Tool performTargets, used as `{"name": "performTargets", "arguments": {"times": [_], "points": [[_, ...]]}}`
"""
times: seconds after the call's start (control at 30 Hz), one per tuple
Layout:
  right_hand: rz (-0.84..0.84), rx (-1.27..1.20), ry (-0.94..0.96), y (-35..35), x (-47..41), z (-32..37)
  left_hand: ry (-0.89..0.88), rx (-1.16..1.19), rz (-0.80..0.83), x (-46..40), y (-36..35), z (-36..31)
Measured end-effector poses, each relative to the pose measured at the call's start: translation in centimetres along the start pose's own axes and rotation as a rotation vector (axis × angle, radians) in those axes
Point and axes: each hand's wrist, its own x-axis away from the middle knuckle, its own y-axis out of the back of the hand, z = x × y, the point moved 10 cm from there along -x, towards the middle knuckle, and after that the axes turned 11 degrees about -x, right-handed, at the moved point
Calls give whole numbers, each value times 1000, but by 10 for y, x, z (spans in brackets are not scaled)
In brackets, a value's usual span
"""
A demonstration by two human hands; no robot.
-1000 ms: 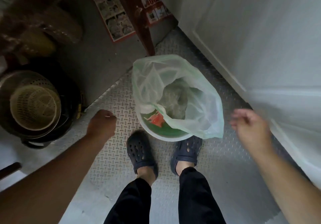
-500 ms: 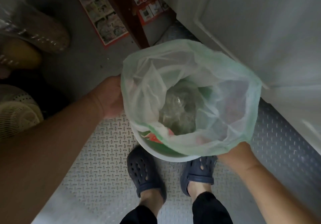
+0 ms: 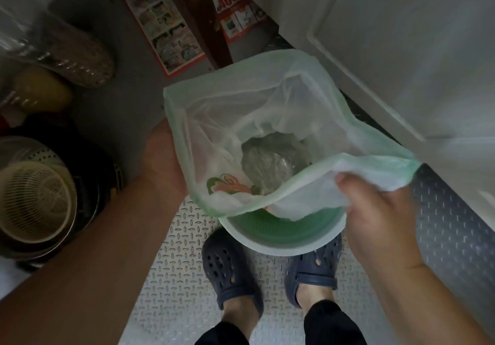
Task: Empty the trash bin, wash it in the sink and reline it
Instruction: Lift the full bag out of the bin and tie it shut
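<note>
White door (image 3: 401, 50) crowds bag (image 3: 241, 98), bin (image 3: 281, 245)

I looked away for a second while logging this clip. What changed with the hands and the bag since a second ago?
Both hands closed in from the sides. The right hand now pinches the bag's near edge; the left hand is against its left side. The bin stays on the floor, trash inside.

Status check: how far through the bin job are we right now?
Early. Nothing is finished. In hand: the right hand pinches the near edge of the green liner bag and the left hand is against its far side, lifting it from the bin; rubbish is inside the bag. Left: remove bag, wash bin, reline.
</note>
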Motion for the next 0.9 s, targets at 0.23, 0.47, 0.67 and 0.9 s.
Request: {"name": "performTargets", "arguments": {"times": [0.23, 0.47, 0.67, 0.9], "points": [[-115, -774, -247, 24, -4, -34, -26, 224, -282, -7, 40, 13], [-260, -1032, -324, 52, 12, -58, 11, 212, -355, -3, 67, 31], [-223, -1077, -299, 55, 1, -42, -37, 332, -167, -3, 38, 18], [241, -567, -153, 5, -34, 10, -164, 19, -98, 18, -13, -13]]}}
